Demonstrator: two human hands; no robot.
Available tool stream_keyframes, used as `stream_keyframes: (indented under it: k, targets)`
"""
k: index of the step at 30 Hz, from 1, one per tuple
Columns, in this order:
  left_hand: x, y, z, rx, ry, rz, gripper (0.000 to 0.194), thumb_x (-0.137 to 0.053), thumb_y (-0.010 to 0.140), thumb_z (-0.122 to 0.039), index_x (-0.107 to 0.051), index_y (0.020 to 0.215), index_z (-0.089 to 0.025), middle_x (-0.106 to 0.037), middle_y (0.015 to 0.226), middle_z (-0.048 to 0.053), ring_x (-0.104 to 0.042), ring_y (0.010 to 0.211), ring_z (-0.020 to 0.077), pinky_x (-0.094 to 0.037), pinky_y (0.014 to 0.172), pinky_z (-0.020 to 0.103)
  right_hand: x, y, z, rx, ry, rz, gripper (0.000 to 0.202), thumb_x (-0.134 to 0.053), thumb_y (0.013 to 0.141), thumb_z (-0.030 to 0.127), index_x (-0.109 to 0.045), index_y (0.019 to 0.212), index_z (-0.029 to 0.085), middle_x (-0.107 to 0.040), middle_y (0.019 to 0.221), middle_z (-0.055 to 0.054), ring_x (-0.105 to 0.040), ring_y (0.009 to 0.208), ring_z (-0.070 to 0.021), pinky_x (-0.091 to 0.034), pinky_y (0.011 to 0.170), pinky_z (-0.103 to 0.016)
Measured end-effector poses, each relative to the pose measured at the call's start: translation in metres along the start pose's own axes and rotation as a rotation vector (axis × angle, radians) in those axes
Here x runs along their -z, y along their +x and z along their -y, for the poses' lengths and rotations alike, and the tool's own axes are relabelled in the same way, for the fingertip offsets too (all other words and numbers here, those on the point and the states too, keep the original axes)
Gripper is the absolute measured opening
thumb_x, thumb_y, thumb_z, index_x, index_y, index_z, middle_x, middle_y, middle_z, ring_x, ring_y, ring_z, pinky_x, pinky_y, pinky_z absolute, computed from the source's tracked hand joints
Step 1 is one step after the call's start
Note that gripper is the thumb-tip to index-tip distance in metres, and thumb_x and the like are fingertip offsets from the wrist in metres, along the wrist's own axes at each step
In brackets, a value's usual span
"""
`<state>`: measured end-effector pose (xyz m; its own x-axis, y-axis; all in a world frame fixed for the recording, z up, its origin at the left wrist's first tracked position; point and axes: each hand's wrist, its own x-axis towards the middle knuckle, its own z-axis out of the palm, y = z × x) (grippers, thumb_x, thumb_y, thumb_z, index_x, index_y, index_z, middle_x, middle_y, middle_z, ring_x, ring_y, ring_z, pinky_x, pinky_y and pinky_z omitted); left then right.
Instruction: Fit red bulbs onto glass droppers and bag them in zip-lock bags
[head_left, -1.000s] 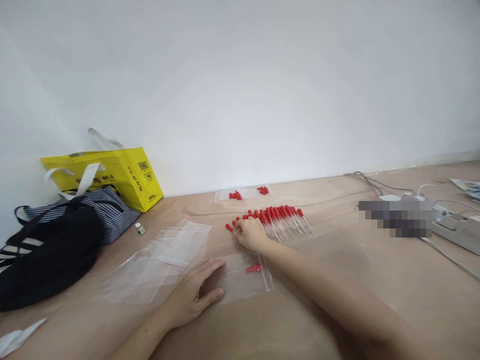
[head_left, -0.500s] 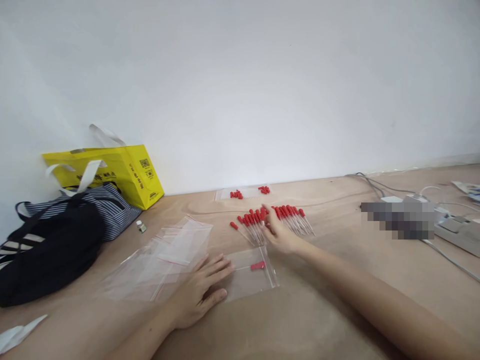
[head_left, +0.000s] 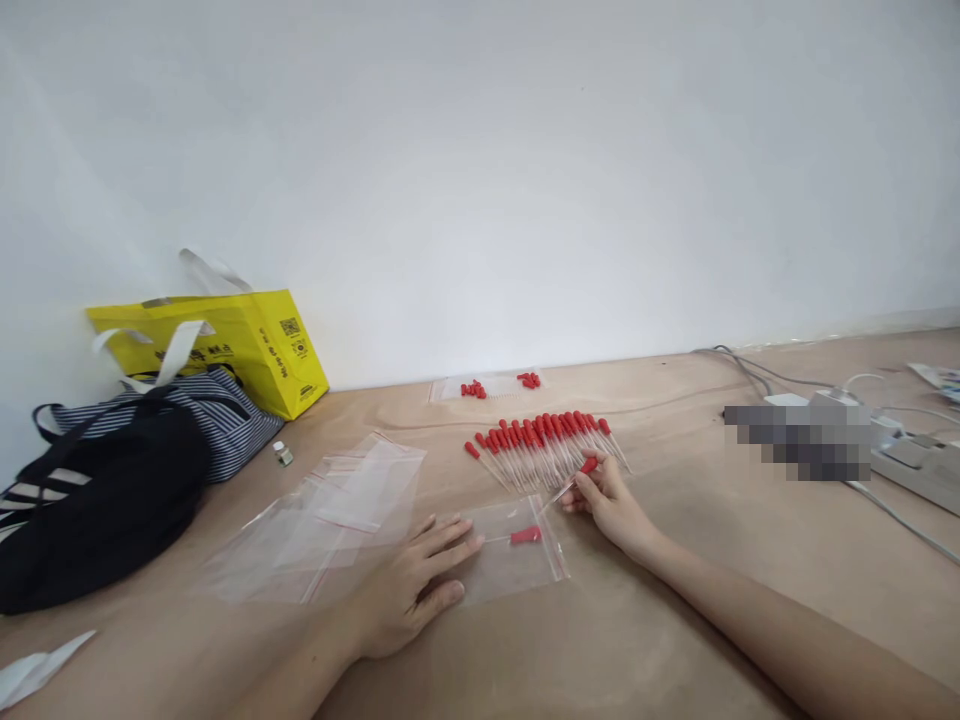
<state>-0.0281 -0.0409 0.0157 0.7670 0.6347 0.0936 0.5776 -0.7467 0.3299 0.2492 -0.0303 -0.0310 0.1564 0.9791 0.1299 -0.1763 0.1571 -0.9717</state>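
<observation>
My left hand (head_left: 409, 592) lies flat on a clear zip bag (head_left: 510, 560) that holds one red-capped dropper (head_left: 525, 536). My right hand (head_left: 611, 500) pinches a single red-capped glass dropper (head_left: 574, 478) just right of the bag's top edge. A row of several red-capped droppers (head_left: 544, 445) lies on the wooden table (head_left: 675, 620) right behind that hand.
A pile of empty clear zip bags (head_left: 330, 520) lies to the left. A black and striped bag (head_left: 112, 480) and a yellow bag (head_left: 225, 345) sit at far left by the wall, with a small vial (head_left: 282, 453) near them. A bag with red caps (head_left: 495, 385) lies farther back. Power strips and cables (head_left: 900, 450) are at right.
My right hand left the row of droppers and came back toward the bag, now holding one dropper. My left hand stayed on the bag.
</observation>
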Motion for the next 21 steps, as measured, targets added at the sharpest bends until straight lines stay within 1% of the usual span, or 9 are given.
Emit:
stream_keyframes:
  k: [3, 5, 8, 11, 13, 17, 19, 21]
  targets:
    - [0.000, 0.001, 0.000, 0.005, -0.003, 0.038, 0.043, -0.039, 0.087, -0.034, -0.028, 0.129, -0.036, -0.034, 0.136, -0.001, -0.029, 0.124, 0.0209, -0.020, 0.103, 0.048, -0.003, -0.004, 0.004, -0.067, 0.073, 0.014, 0.050, -0.055, 0.065, 0.055, -0.031, 0.095, 0.023, -0.053, 0.071, 0.003, -0.057, 0.059, -0.0125, -0.049, 0.062, -0.032]
    - [0.001, 0.002, 0.001, 0.003, -0.008, 0.068, 0.044, -0.039, 0.087, -0.035, -0.026, 0.130, -0.035, -0.033, 0.136, -0.001, -0.028, 0.125, 0.0208, -0.020, 0.103, 0.047, -0.004, -0.007, 0.008, -0.084, 0.070, 0.035, 0.046, -0.057, 0.065, 0.054, -0.037, 0.090, 0.021, -0.054, 0.071, 0.002, -0.058, 0.062, -0.0123, -0.048, 0.065, -0.032]
    - [0.002, 0.002, 0.002, -0.004, -0.002, 0.070, 0.045, -0.038, 0.088, -0.034, -0.025, 0.130, -0.035, -0.031, 0.137, -0.002, -0.028, 0.125, 0.0199, -0.018, 0.104, 0.047, -0.005, -0.010, 0.010, -0.058, -0.095, 0.132, 0.036, -0.058, 0.066, 0.047, -0.046, 0.085, 0.019, -0.053, 0.070, 0.002, -0.054, 0.060, -0.0102, -0.045, 0.061, -0.027]
    - [0.002, 0.002, 0.001, -0.009, -0.008, 0.052, 0.045, -0.039, 0.088, -0.034, -0.026, 0.130, -0.035, -0.033, 0.136, -0.002, -0.028, 0.125, 0.0201, -0.018, 0.104, 0.047, -0.007, -0.012, 0.009, 0.021, -0.291, 0.199, 0.028, -0.059, 0.069, 0.038, -0.049, 0.086, 0.018, -0.053, 0.067, 0.002, -0.050, 0.058, -0.0093, -0.042, 0.055, -0.023]
    - [0.003, 0.003, -0.001, -0.008, -0.011, 0.057, 0.044, -0.038, 0.088, -0.033, -0.027, 0.130, -0.034, -0.033, 0.136, -0.001, -0.029, 0.125, 0.0203, -0.018, 0.104, 0.047, -0.009, -0.012, 0.007, 0.062, -0.368, 0.221, 0.023, -0.059, 0.070, 0.034, -0.049, 0.083, 0.019, -0.053, 0.063, 0.003, -0.048, 0.055, -0.0086, -0.040, 0.053, -0.022]
    - [0.007, 0.003, -0.003, 0.005, -0.020, 0.087, 0.044, -0.039, 0.088, -0.033, -0.027, 0.130, -0.033, -0.033, 0.136, 0.000, -0.029, 0.125, 0.0207, -0.018, 0.103, 0.047, -0.015, -0.009, 0.004, 0.080, -0.447, 0.269, 0.015, -0.061, 0.068, 0.029, -0.054, 0.073, 0.017, -0.055, 0.062, 0.002, -0.046, 0.053, -0.0077, -0.037, 0.051, -0.021]
    - [0.007, 0.004, -0.003, 0.006, -0.032, 0.079, 0.044, -0.039, 0.087, -0.033, -0.028, 0.130, -0.034, -0.034, 0.136, -0.001, -0.029, 0.124, 0.0212, -0.018, 0.103, 0.048, -0.018, -0.007, 0.004, 0.094, -0.482, 0.258, 0.012, -0.061, 0.068, 0.028, -0.058, 0.071, 0.016, -0.056, 0.061, 0.001, -0.046, 0.053, -0.0081, -0.037, 0.051, -0.020]
    - [0.007, 0.004, -0.003, 0.002, -0.038, 0.069, 0.044, -0.039, 0.087, -0.033, -0.029, 0.129, -0.034, -0.034, 0.135, -0.001, -0.030, 0.124, 0.0216, -0.018, 0.103, 0.048, -0.020, -0.006, 0.005, 0.131, -0.567, 0.246, 0.011, -0.060, 0.069, 0.028, -0.061, 0.069, 0.017, -0.055, 0.061, 0.001, -0.046, 0.054, -0.0087, -0.037, 0.052, -0.021]
